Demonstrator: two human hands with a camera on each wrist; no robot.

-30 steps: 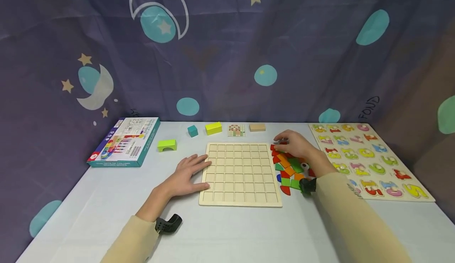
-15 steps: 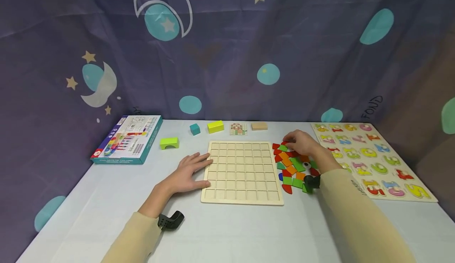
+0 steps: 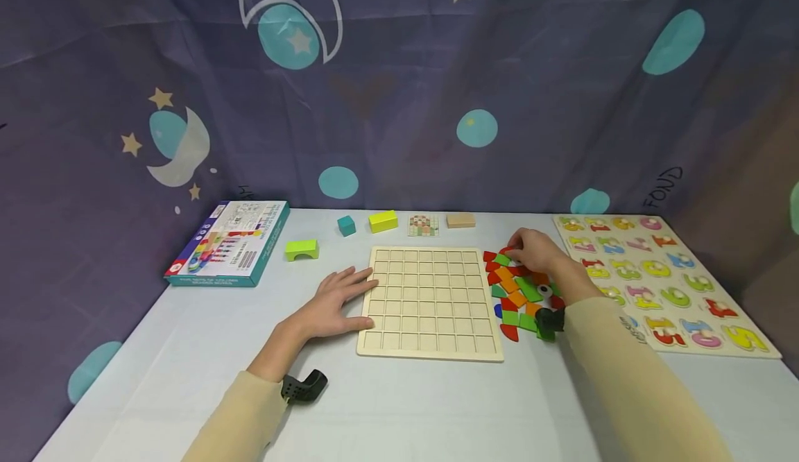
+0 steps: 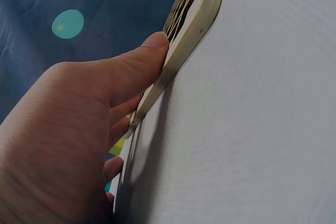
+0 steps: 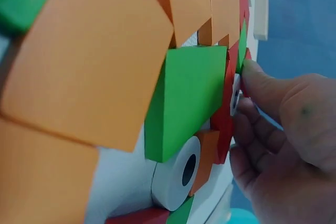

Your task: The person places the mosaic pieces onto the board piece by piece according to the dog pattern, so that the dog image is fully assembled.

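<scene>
A pale wooden grid board [image 3: 431, 302] lies mid-table. My left hand [image 3: 333, 306] rests at its left side, fingers spread and fingertips over the rim; the left wrist view shows the thumb [image 4: 139, 66] against the board's edge. To the board's right is a pile of flat wooden shapes, among them a green block [image 5: 191, 98], an orange block [image 5: 89, 56] and a round eye piece [image 5: 178, 174]. At the pile's far end my right hand [image 3: 537, 250] pinches a red piece [image 5: 248, 53], mostly hidden behind the thumb. A green piece [image 3: 502, 259] lies right by its fingertips.
Behind the board stand a teal cube [image 3: 346, 225], a yellow block [image 3: 383, 221], a pattern card [image 3: 424, 225] and a plain wooden block [image 3: 460, 220]. A lime arch [image 3: 302, 250] and a flat box [image 3: 231, 243] are left. A number puzzle board [image 3: 662, 275] lies right.
My right hand has shifted right, away from the board's far corner, uncovering red and green pieces there. My left hand stays at the board's left rim. The head view has turned slightly.
</scene>
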